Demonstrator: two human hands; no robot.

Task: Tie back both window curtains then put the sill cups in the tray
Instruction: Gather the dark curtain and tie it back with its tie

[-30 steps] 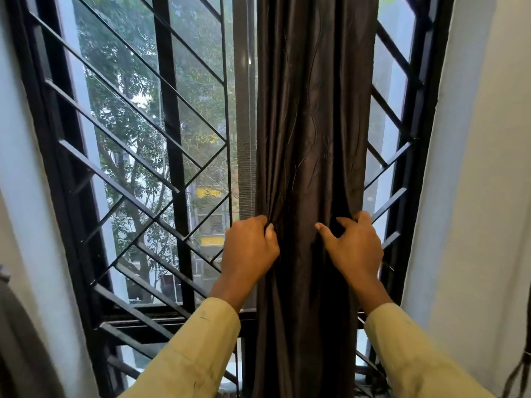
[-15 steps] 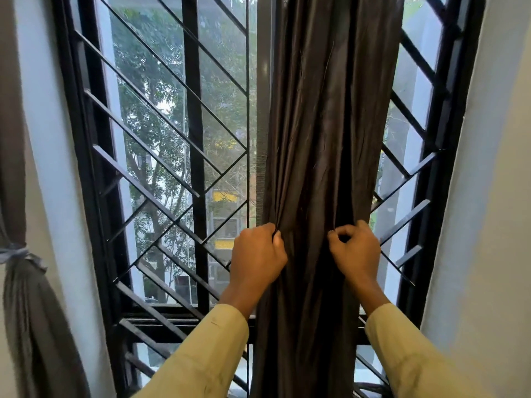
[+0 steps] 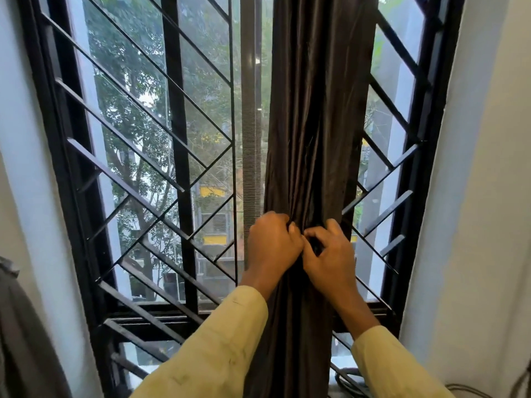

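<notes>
— Where's the curtain?
— The dark curtain (image 3: 316,110) hangs bunched down the middle, twelve to six o'clock, in front of the window grille (image 3: 172,139).
— And the hands?
— The left hand (image 3: 273,245) grips the gathered folds; the right hand (image 3: 330,259), just at its three o'clock, pinches the same bunch, fingers curled.

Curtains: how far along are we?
Done: left curtain looks bunched at the frame edge. In hand: left hand and right hand grip the gathered dark curtain; no tie shows on it. Left: tying it, then cups and tray, neither in view.
</notes>
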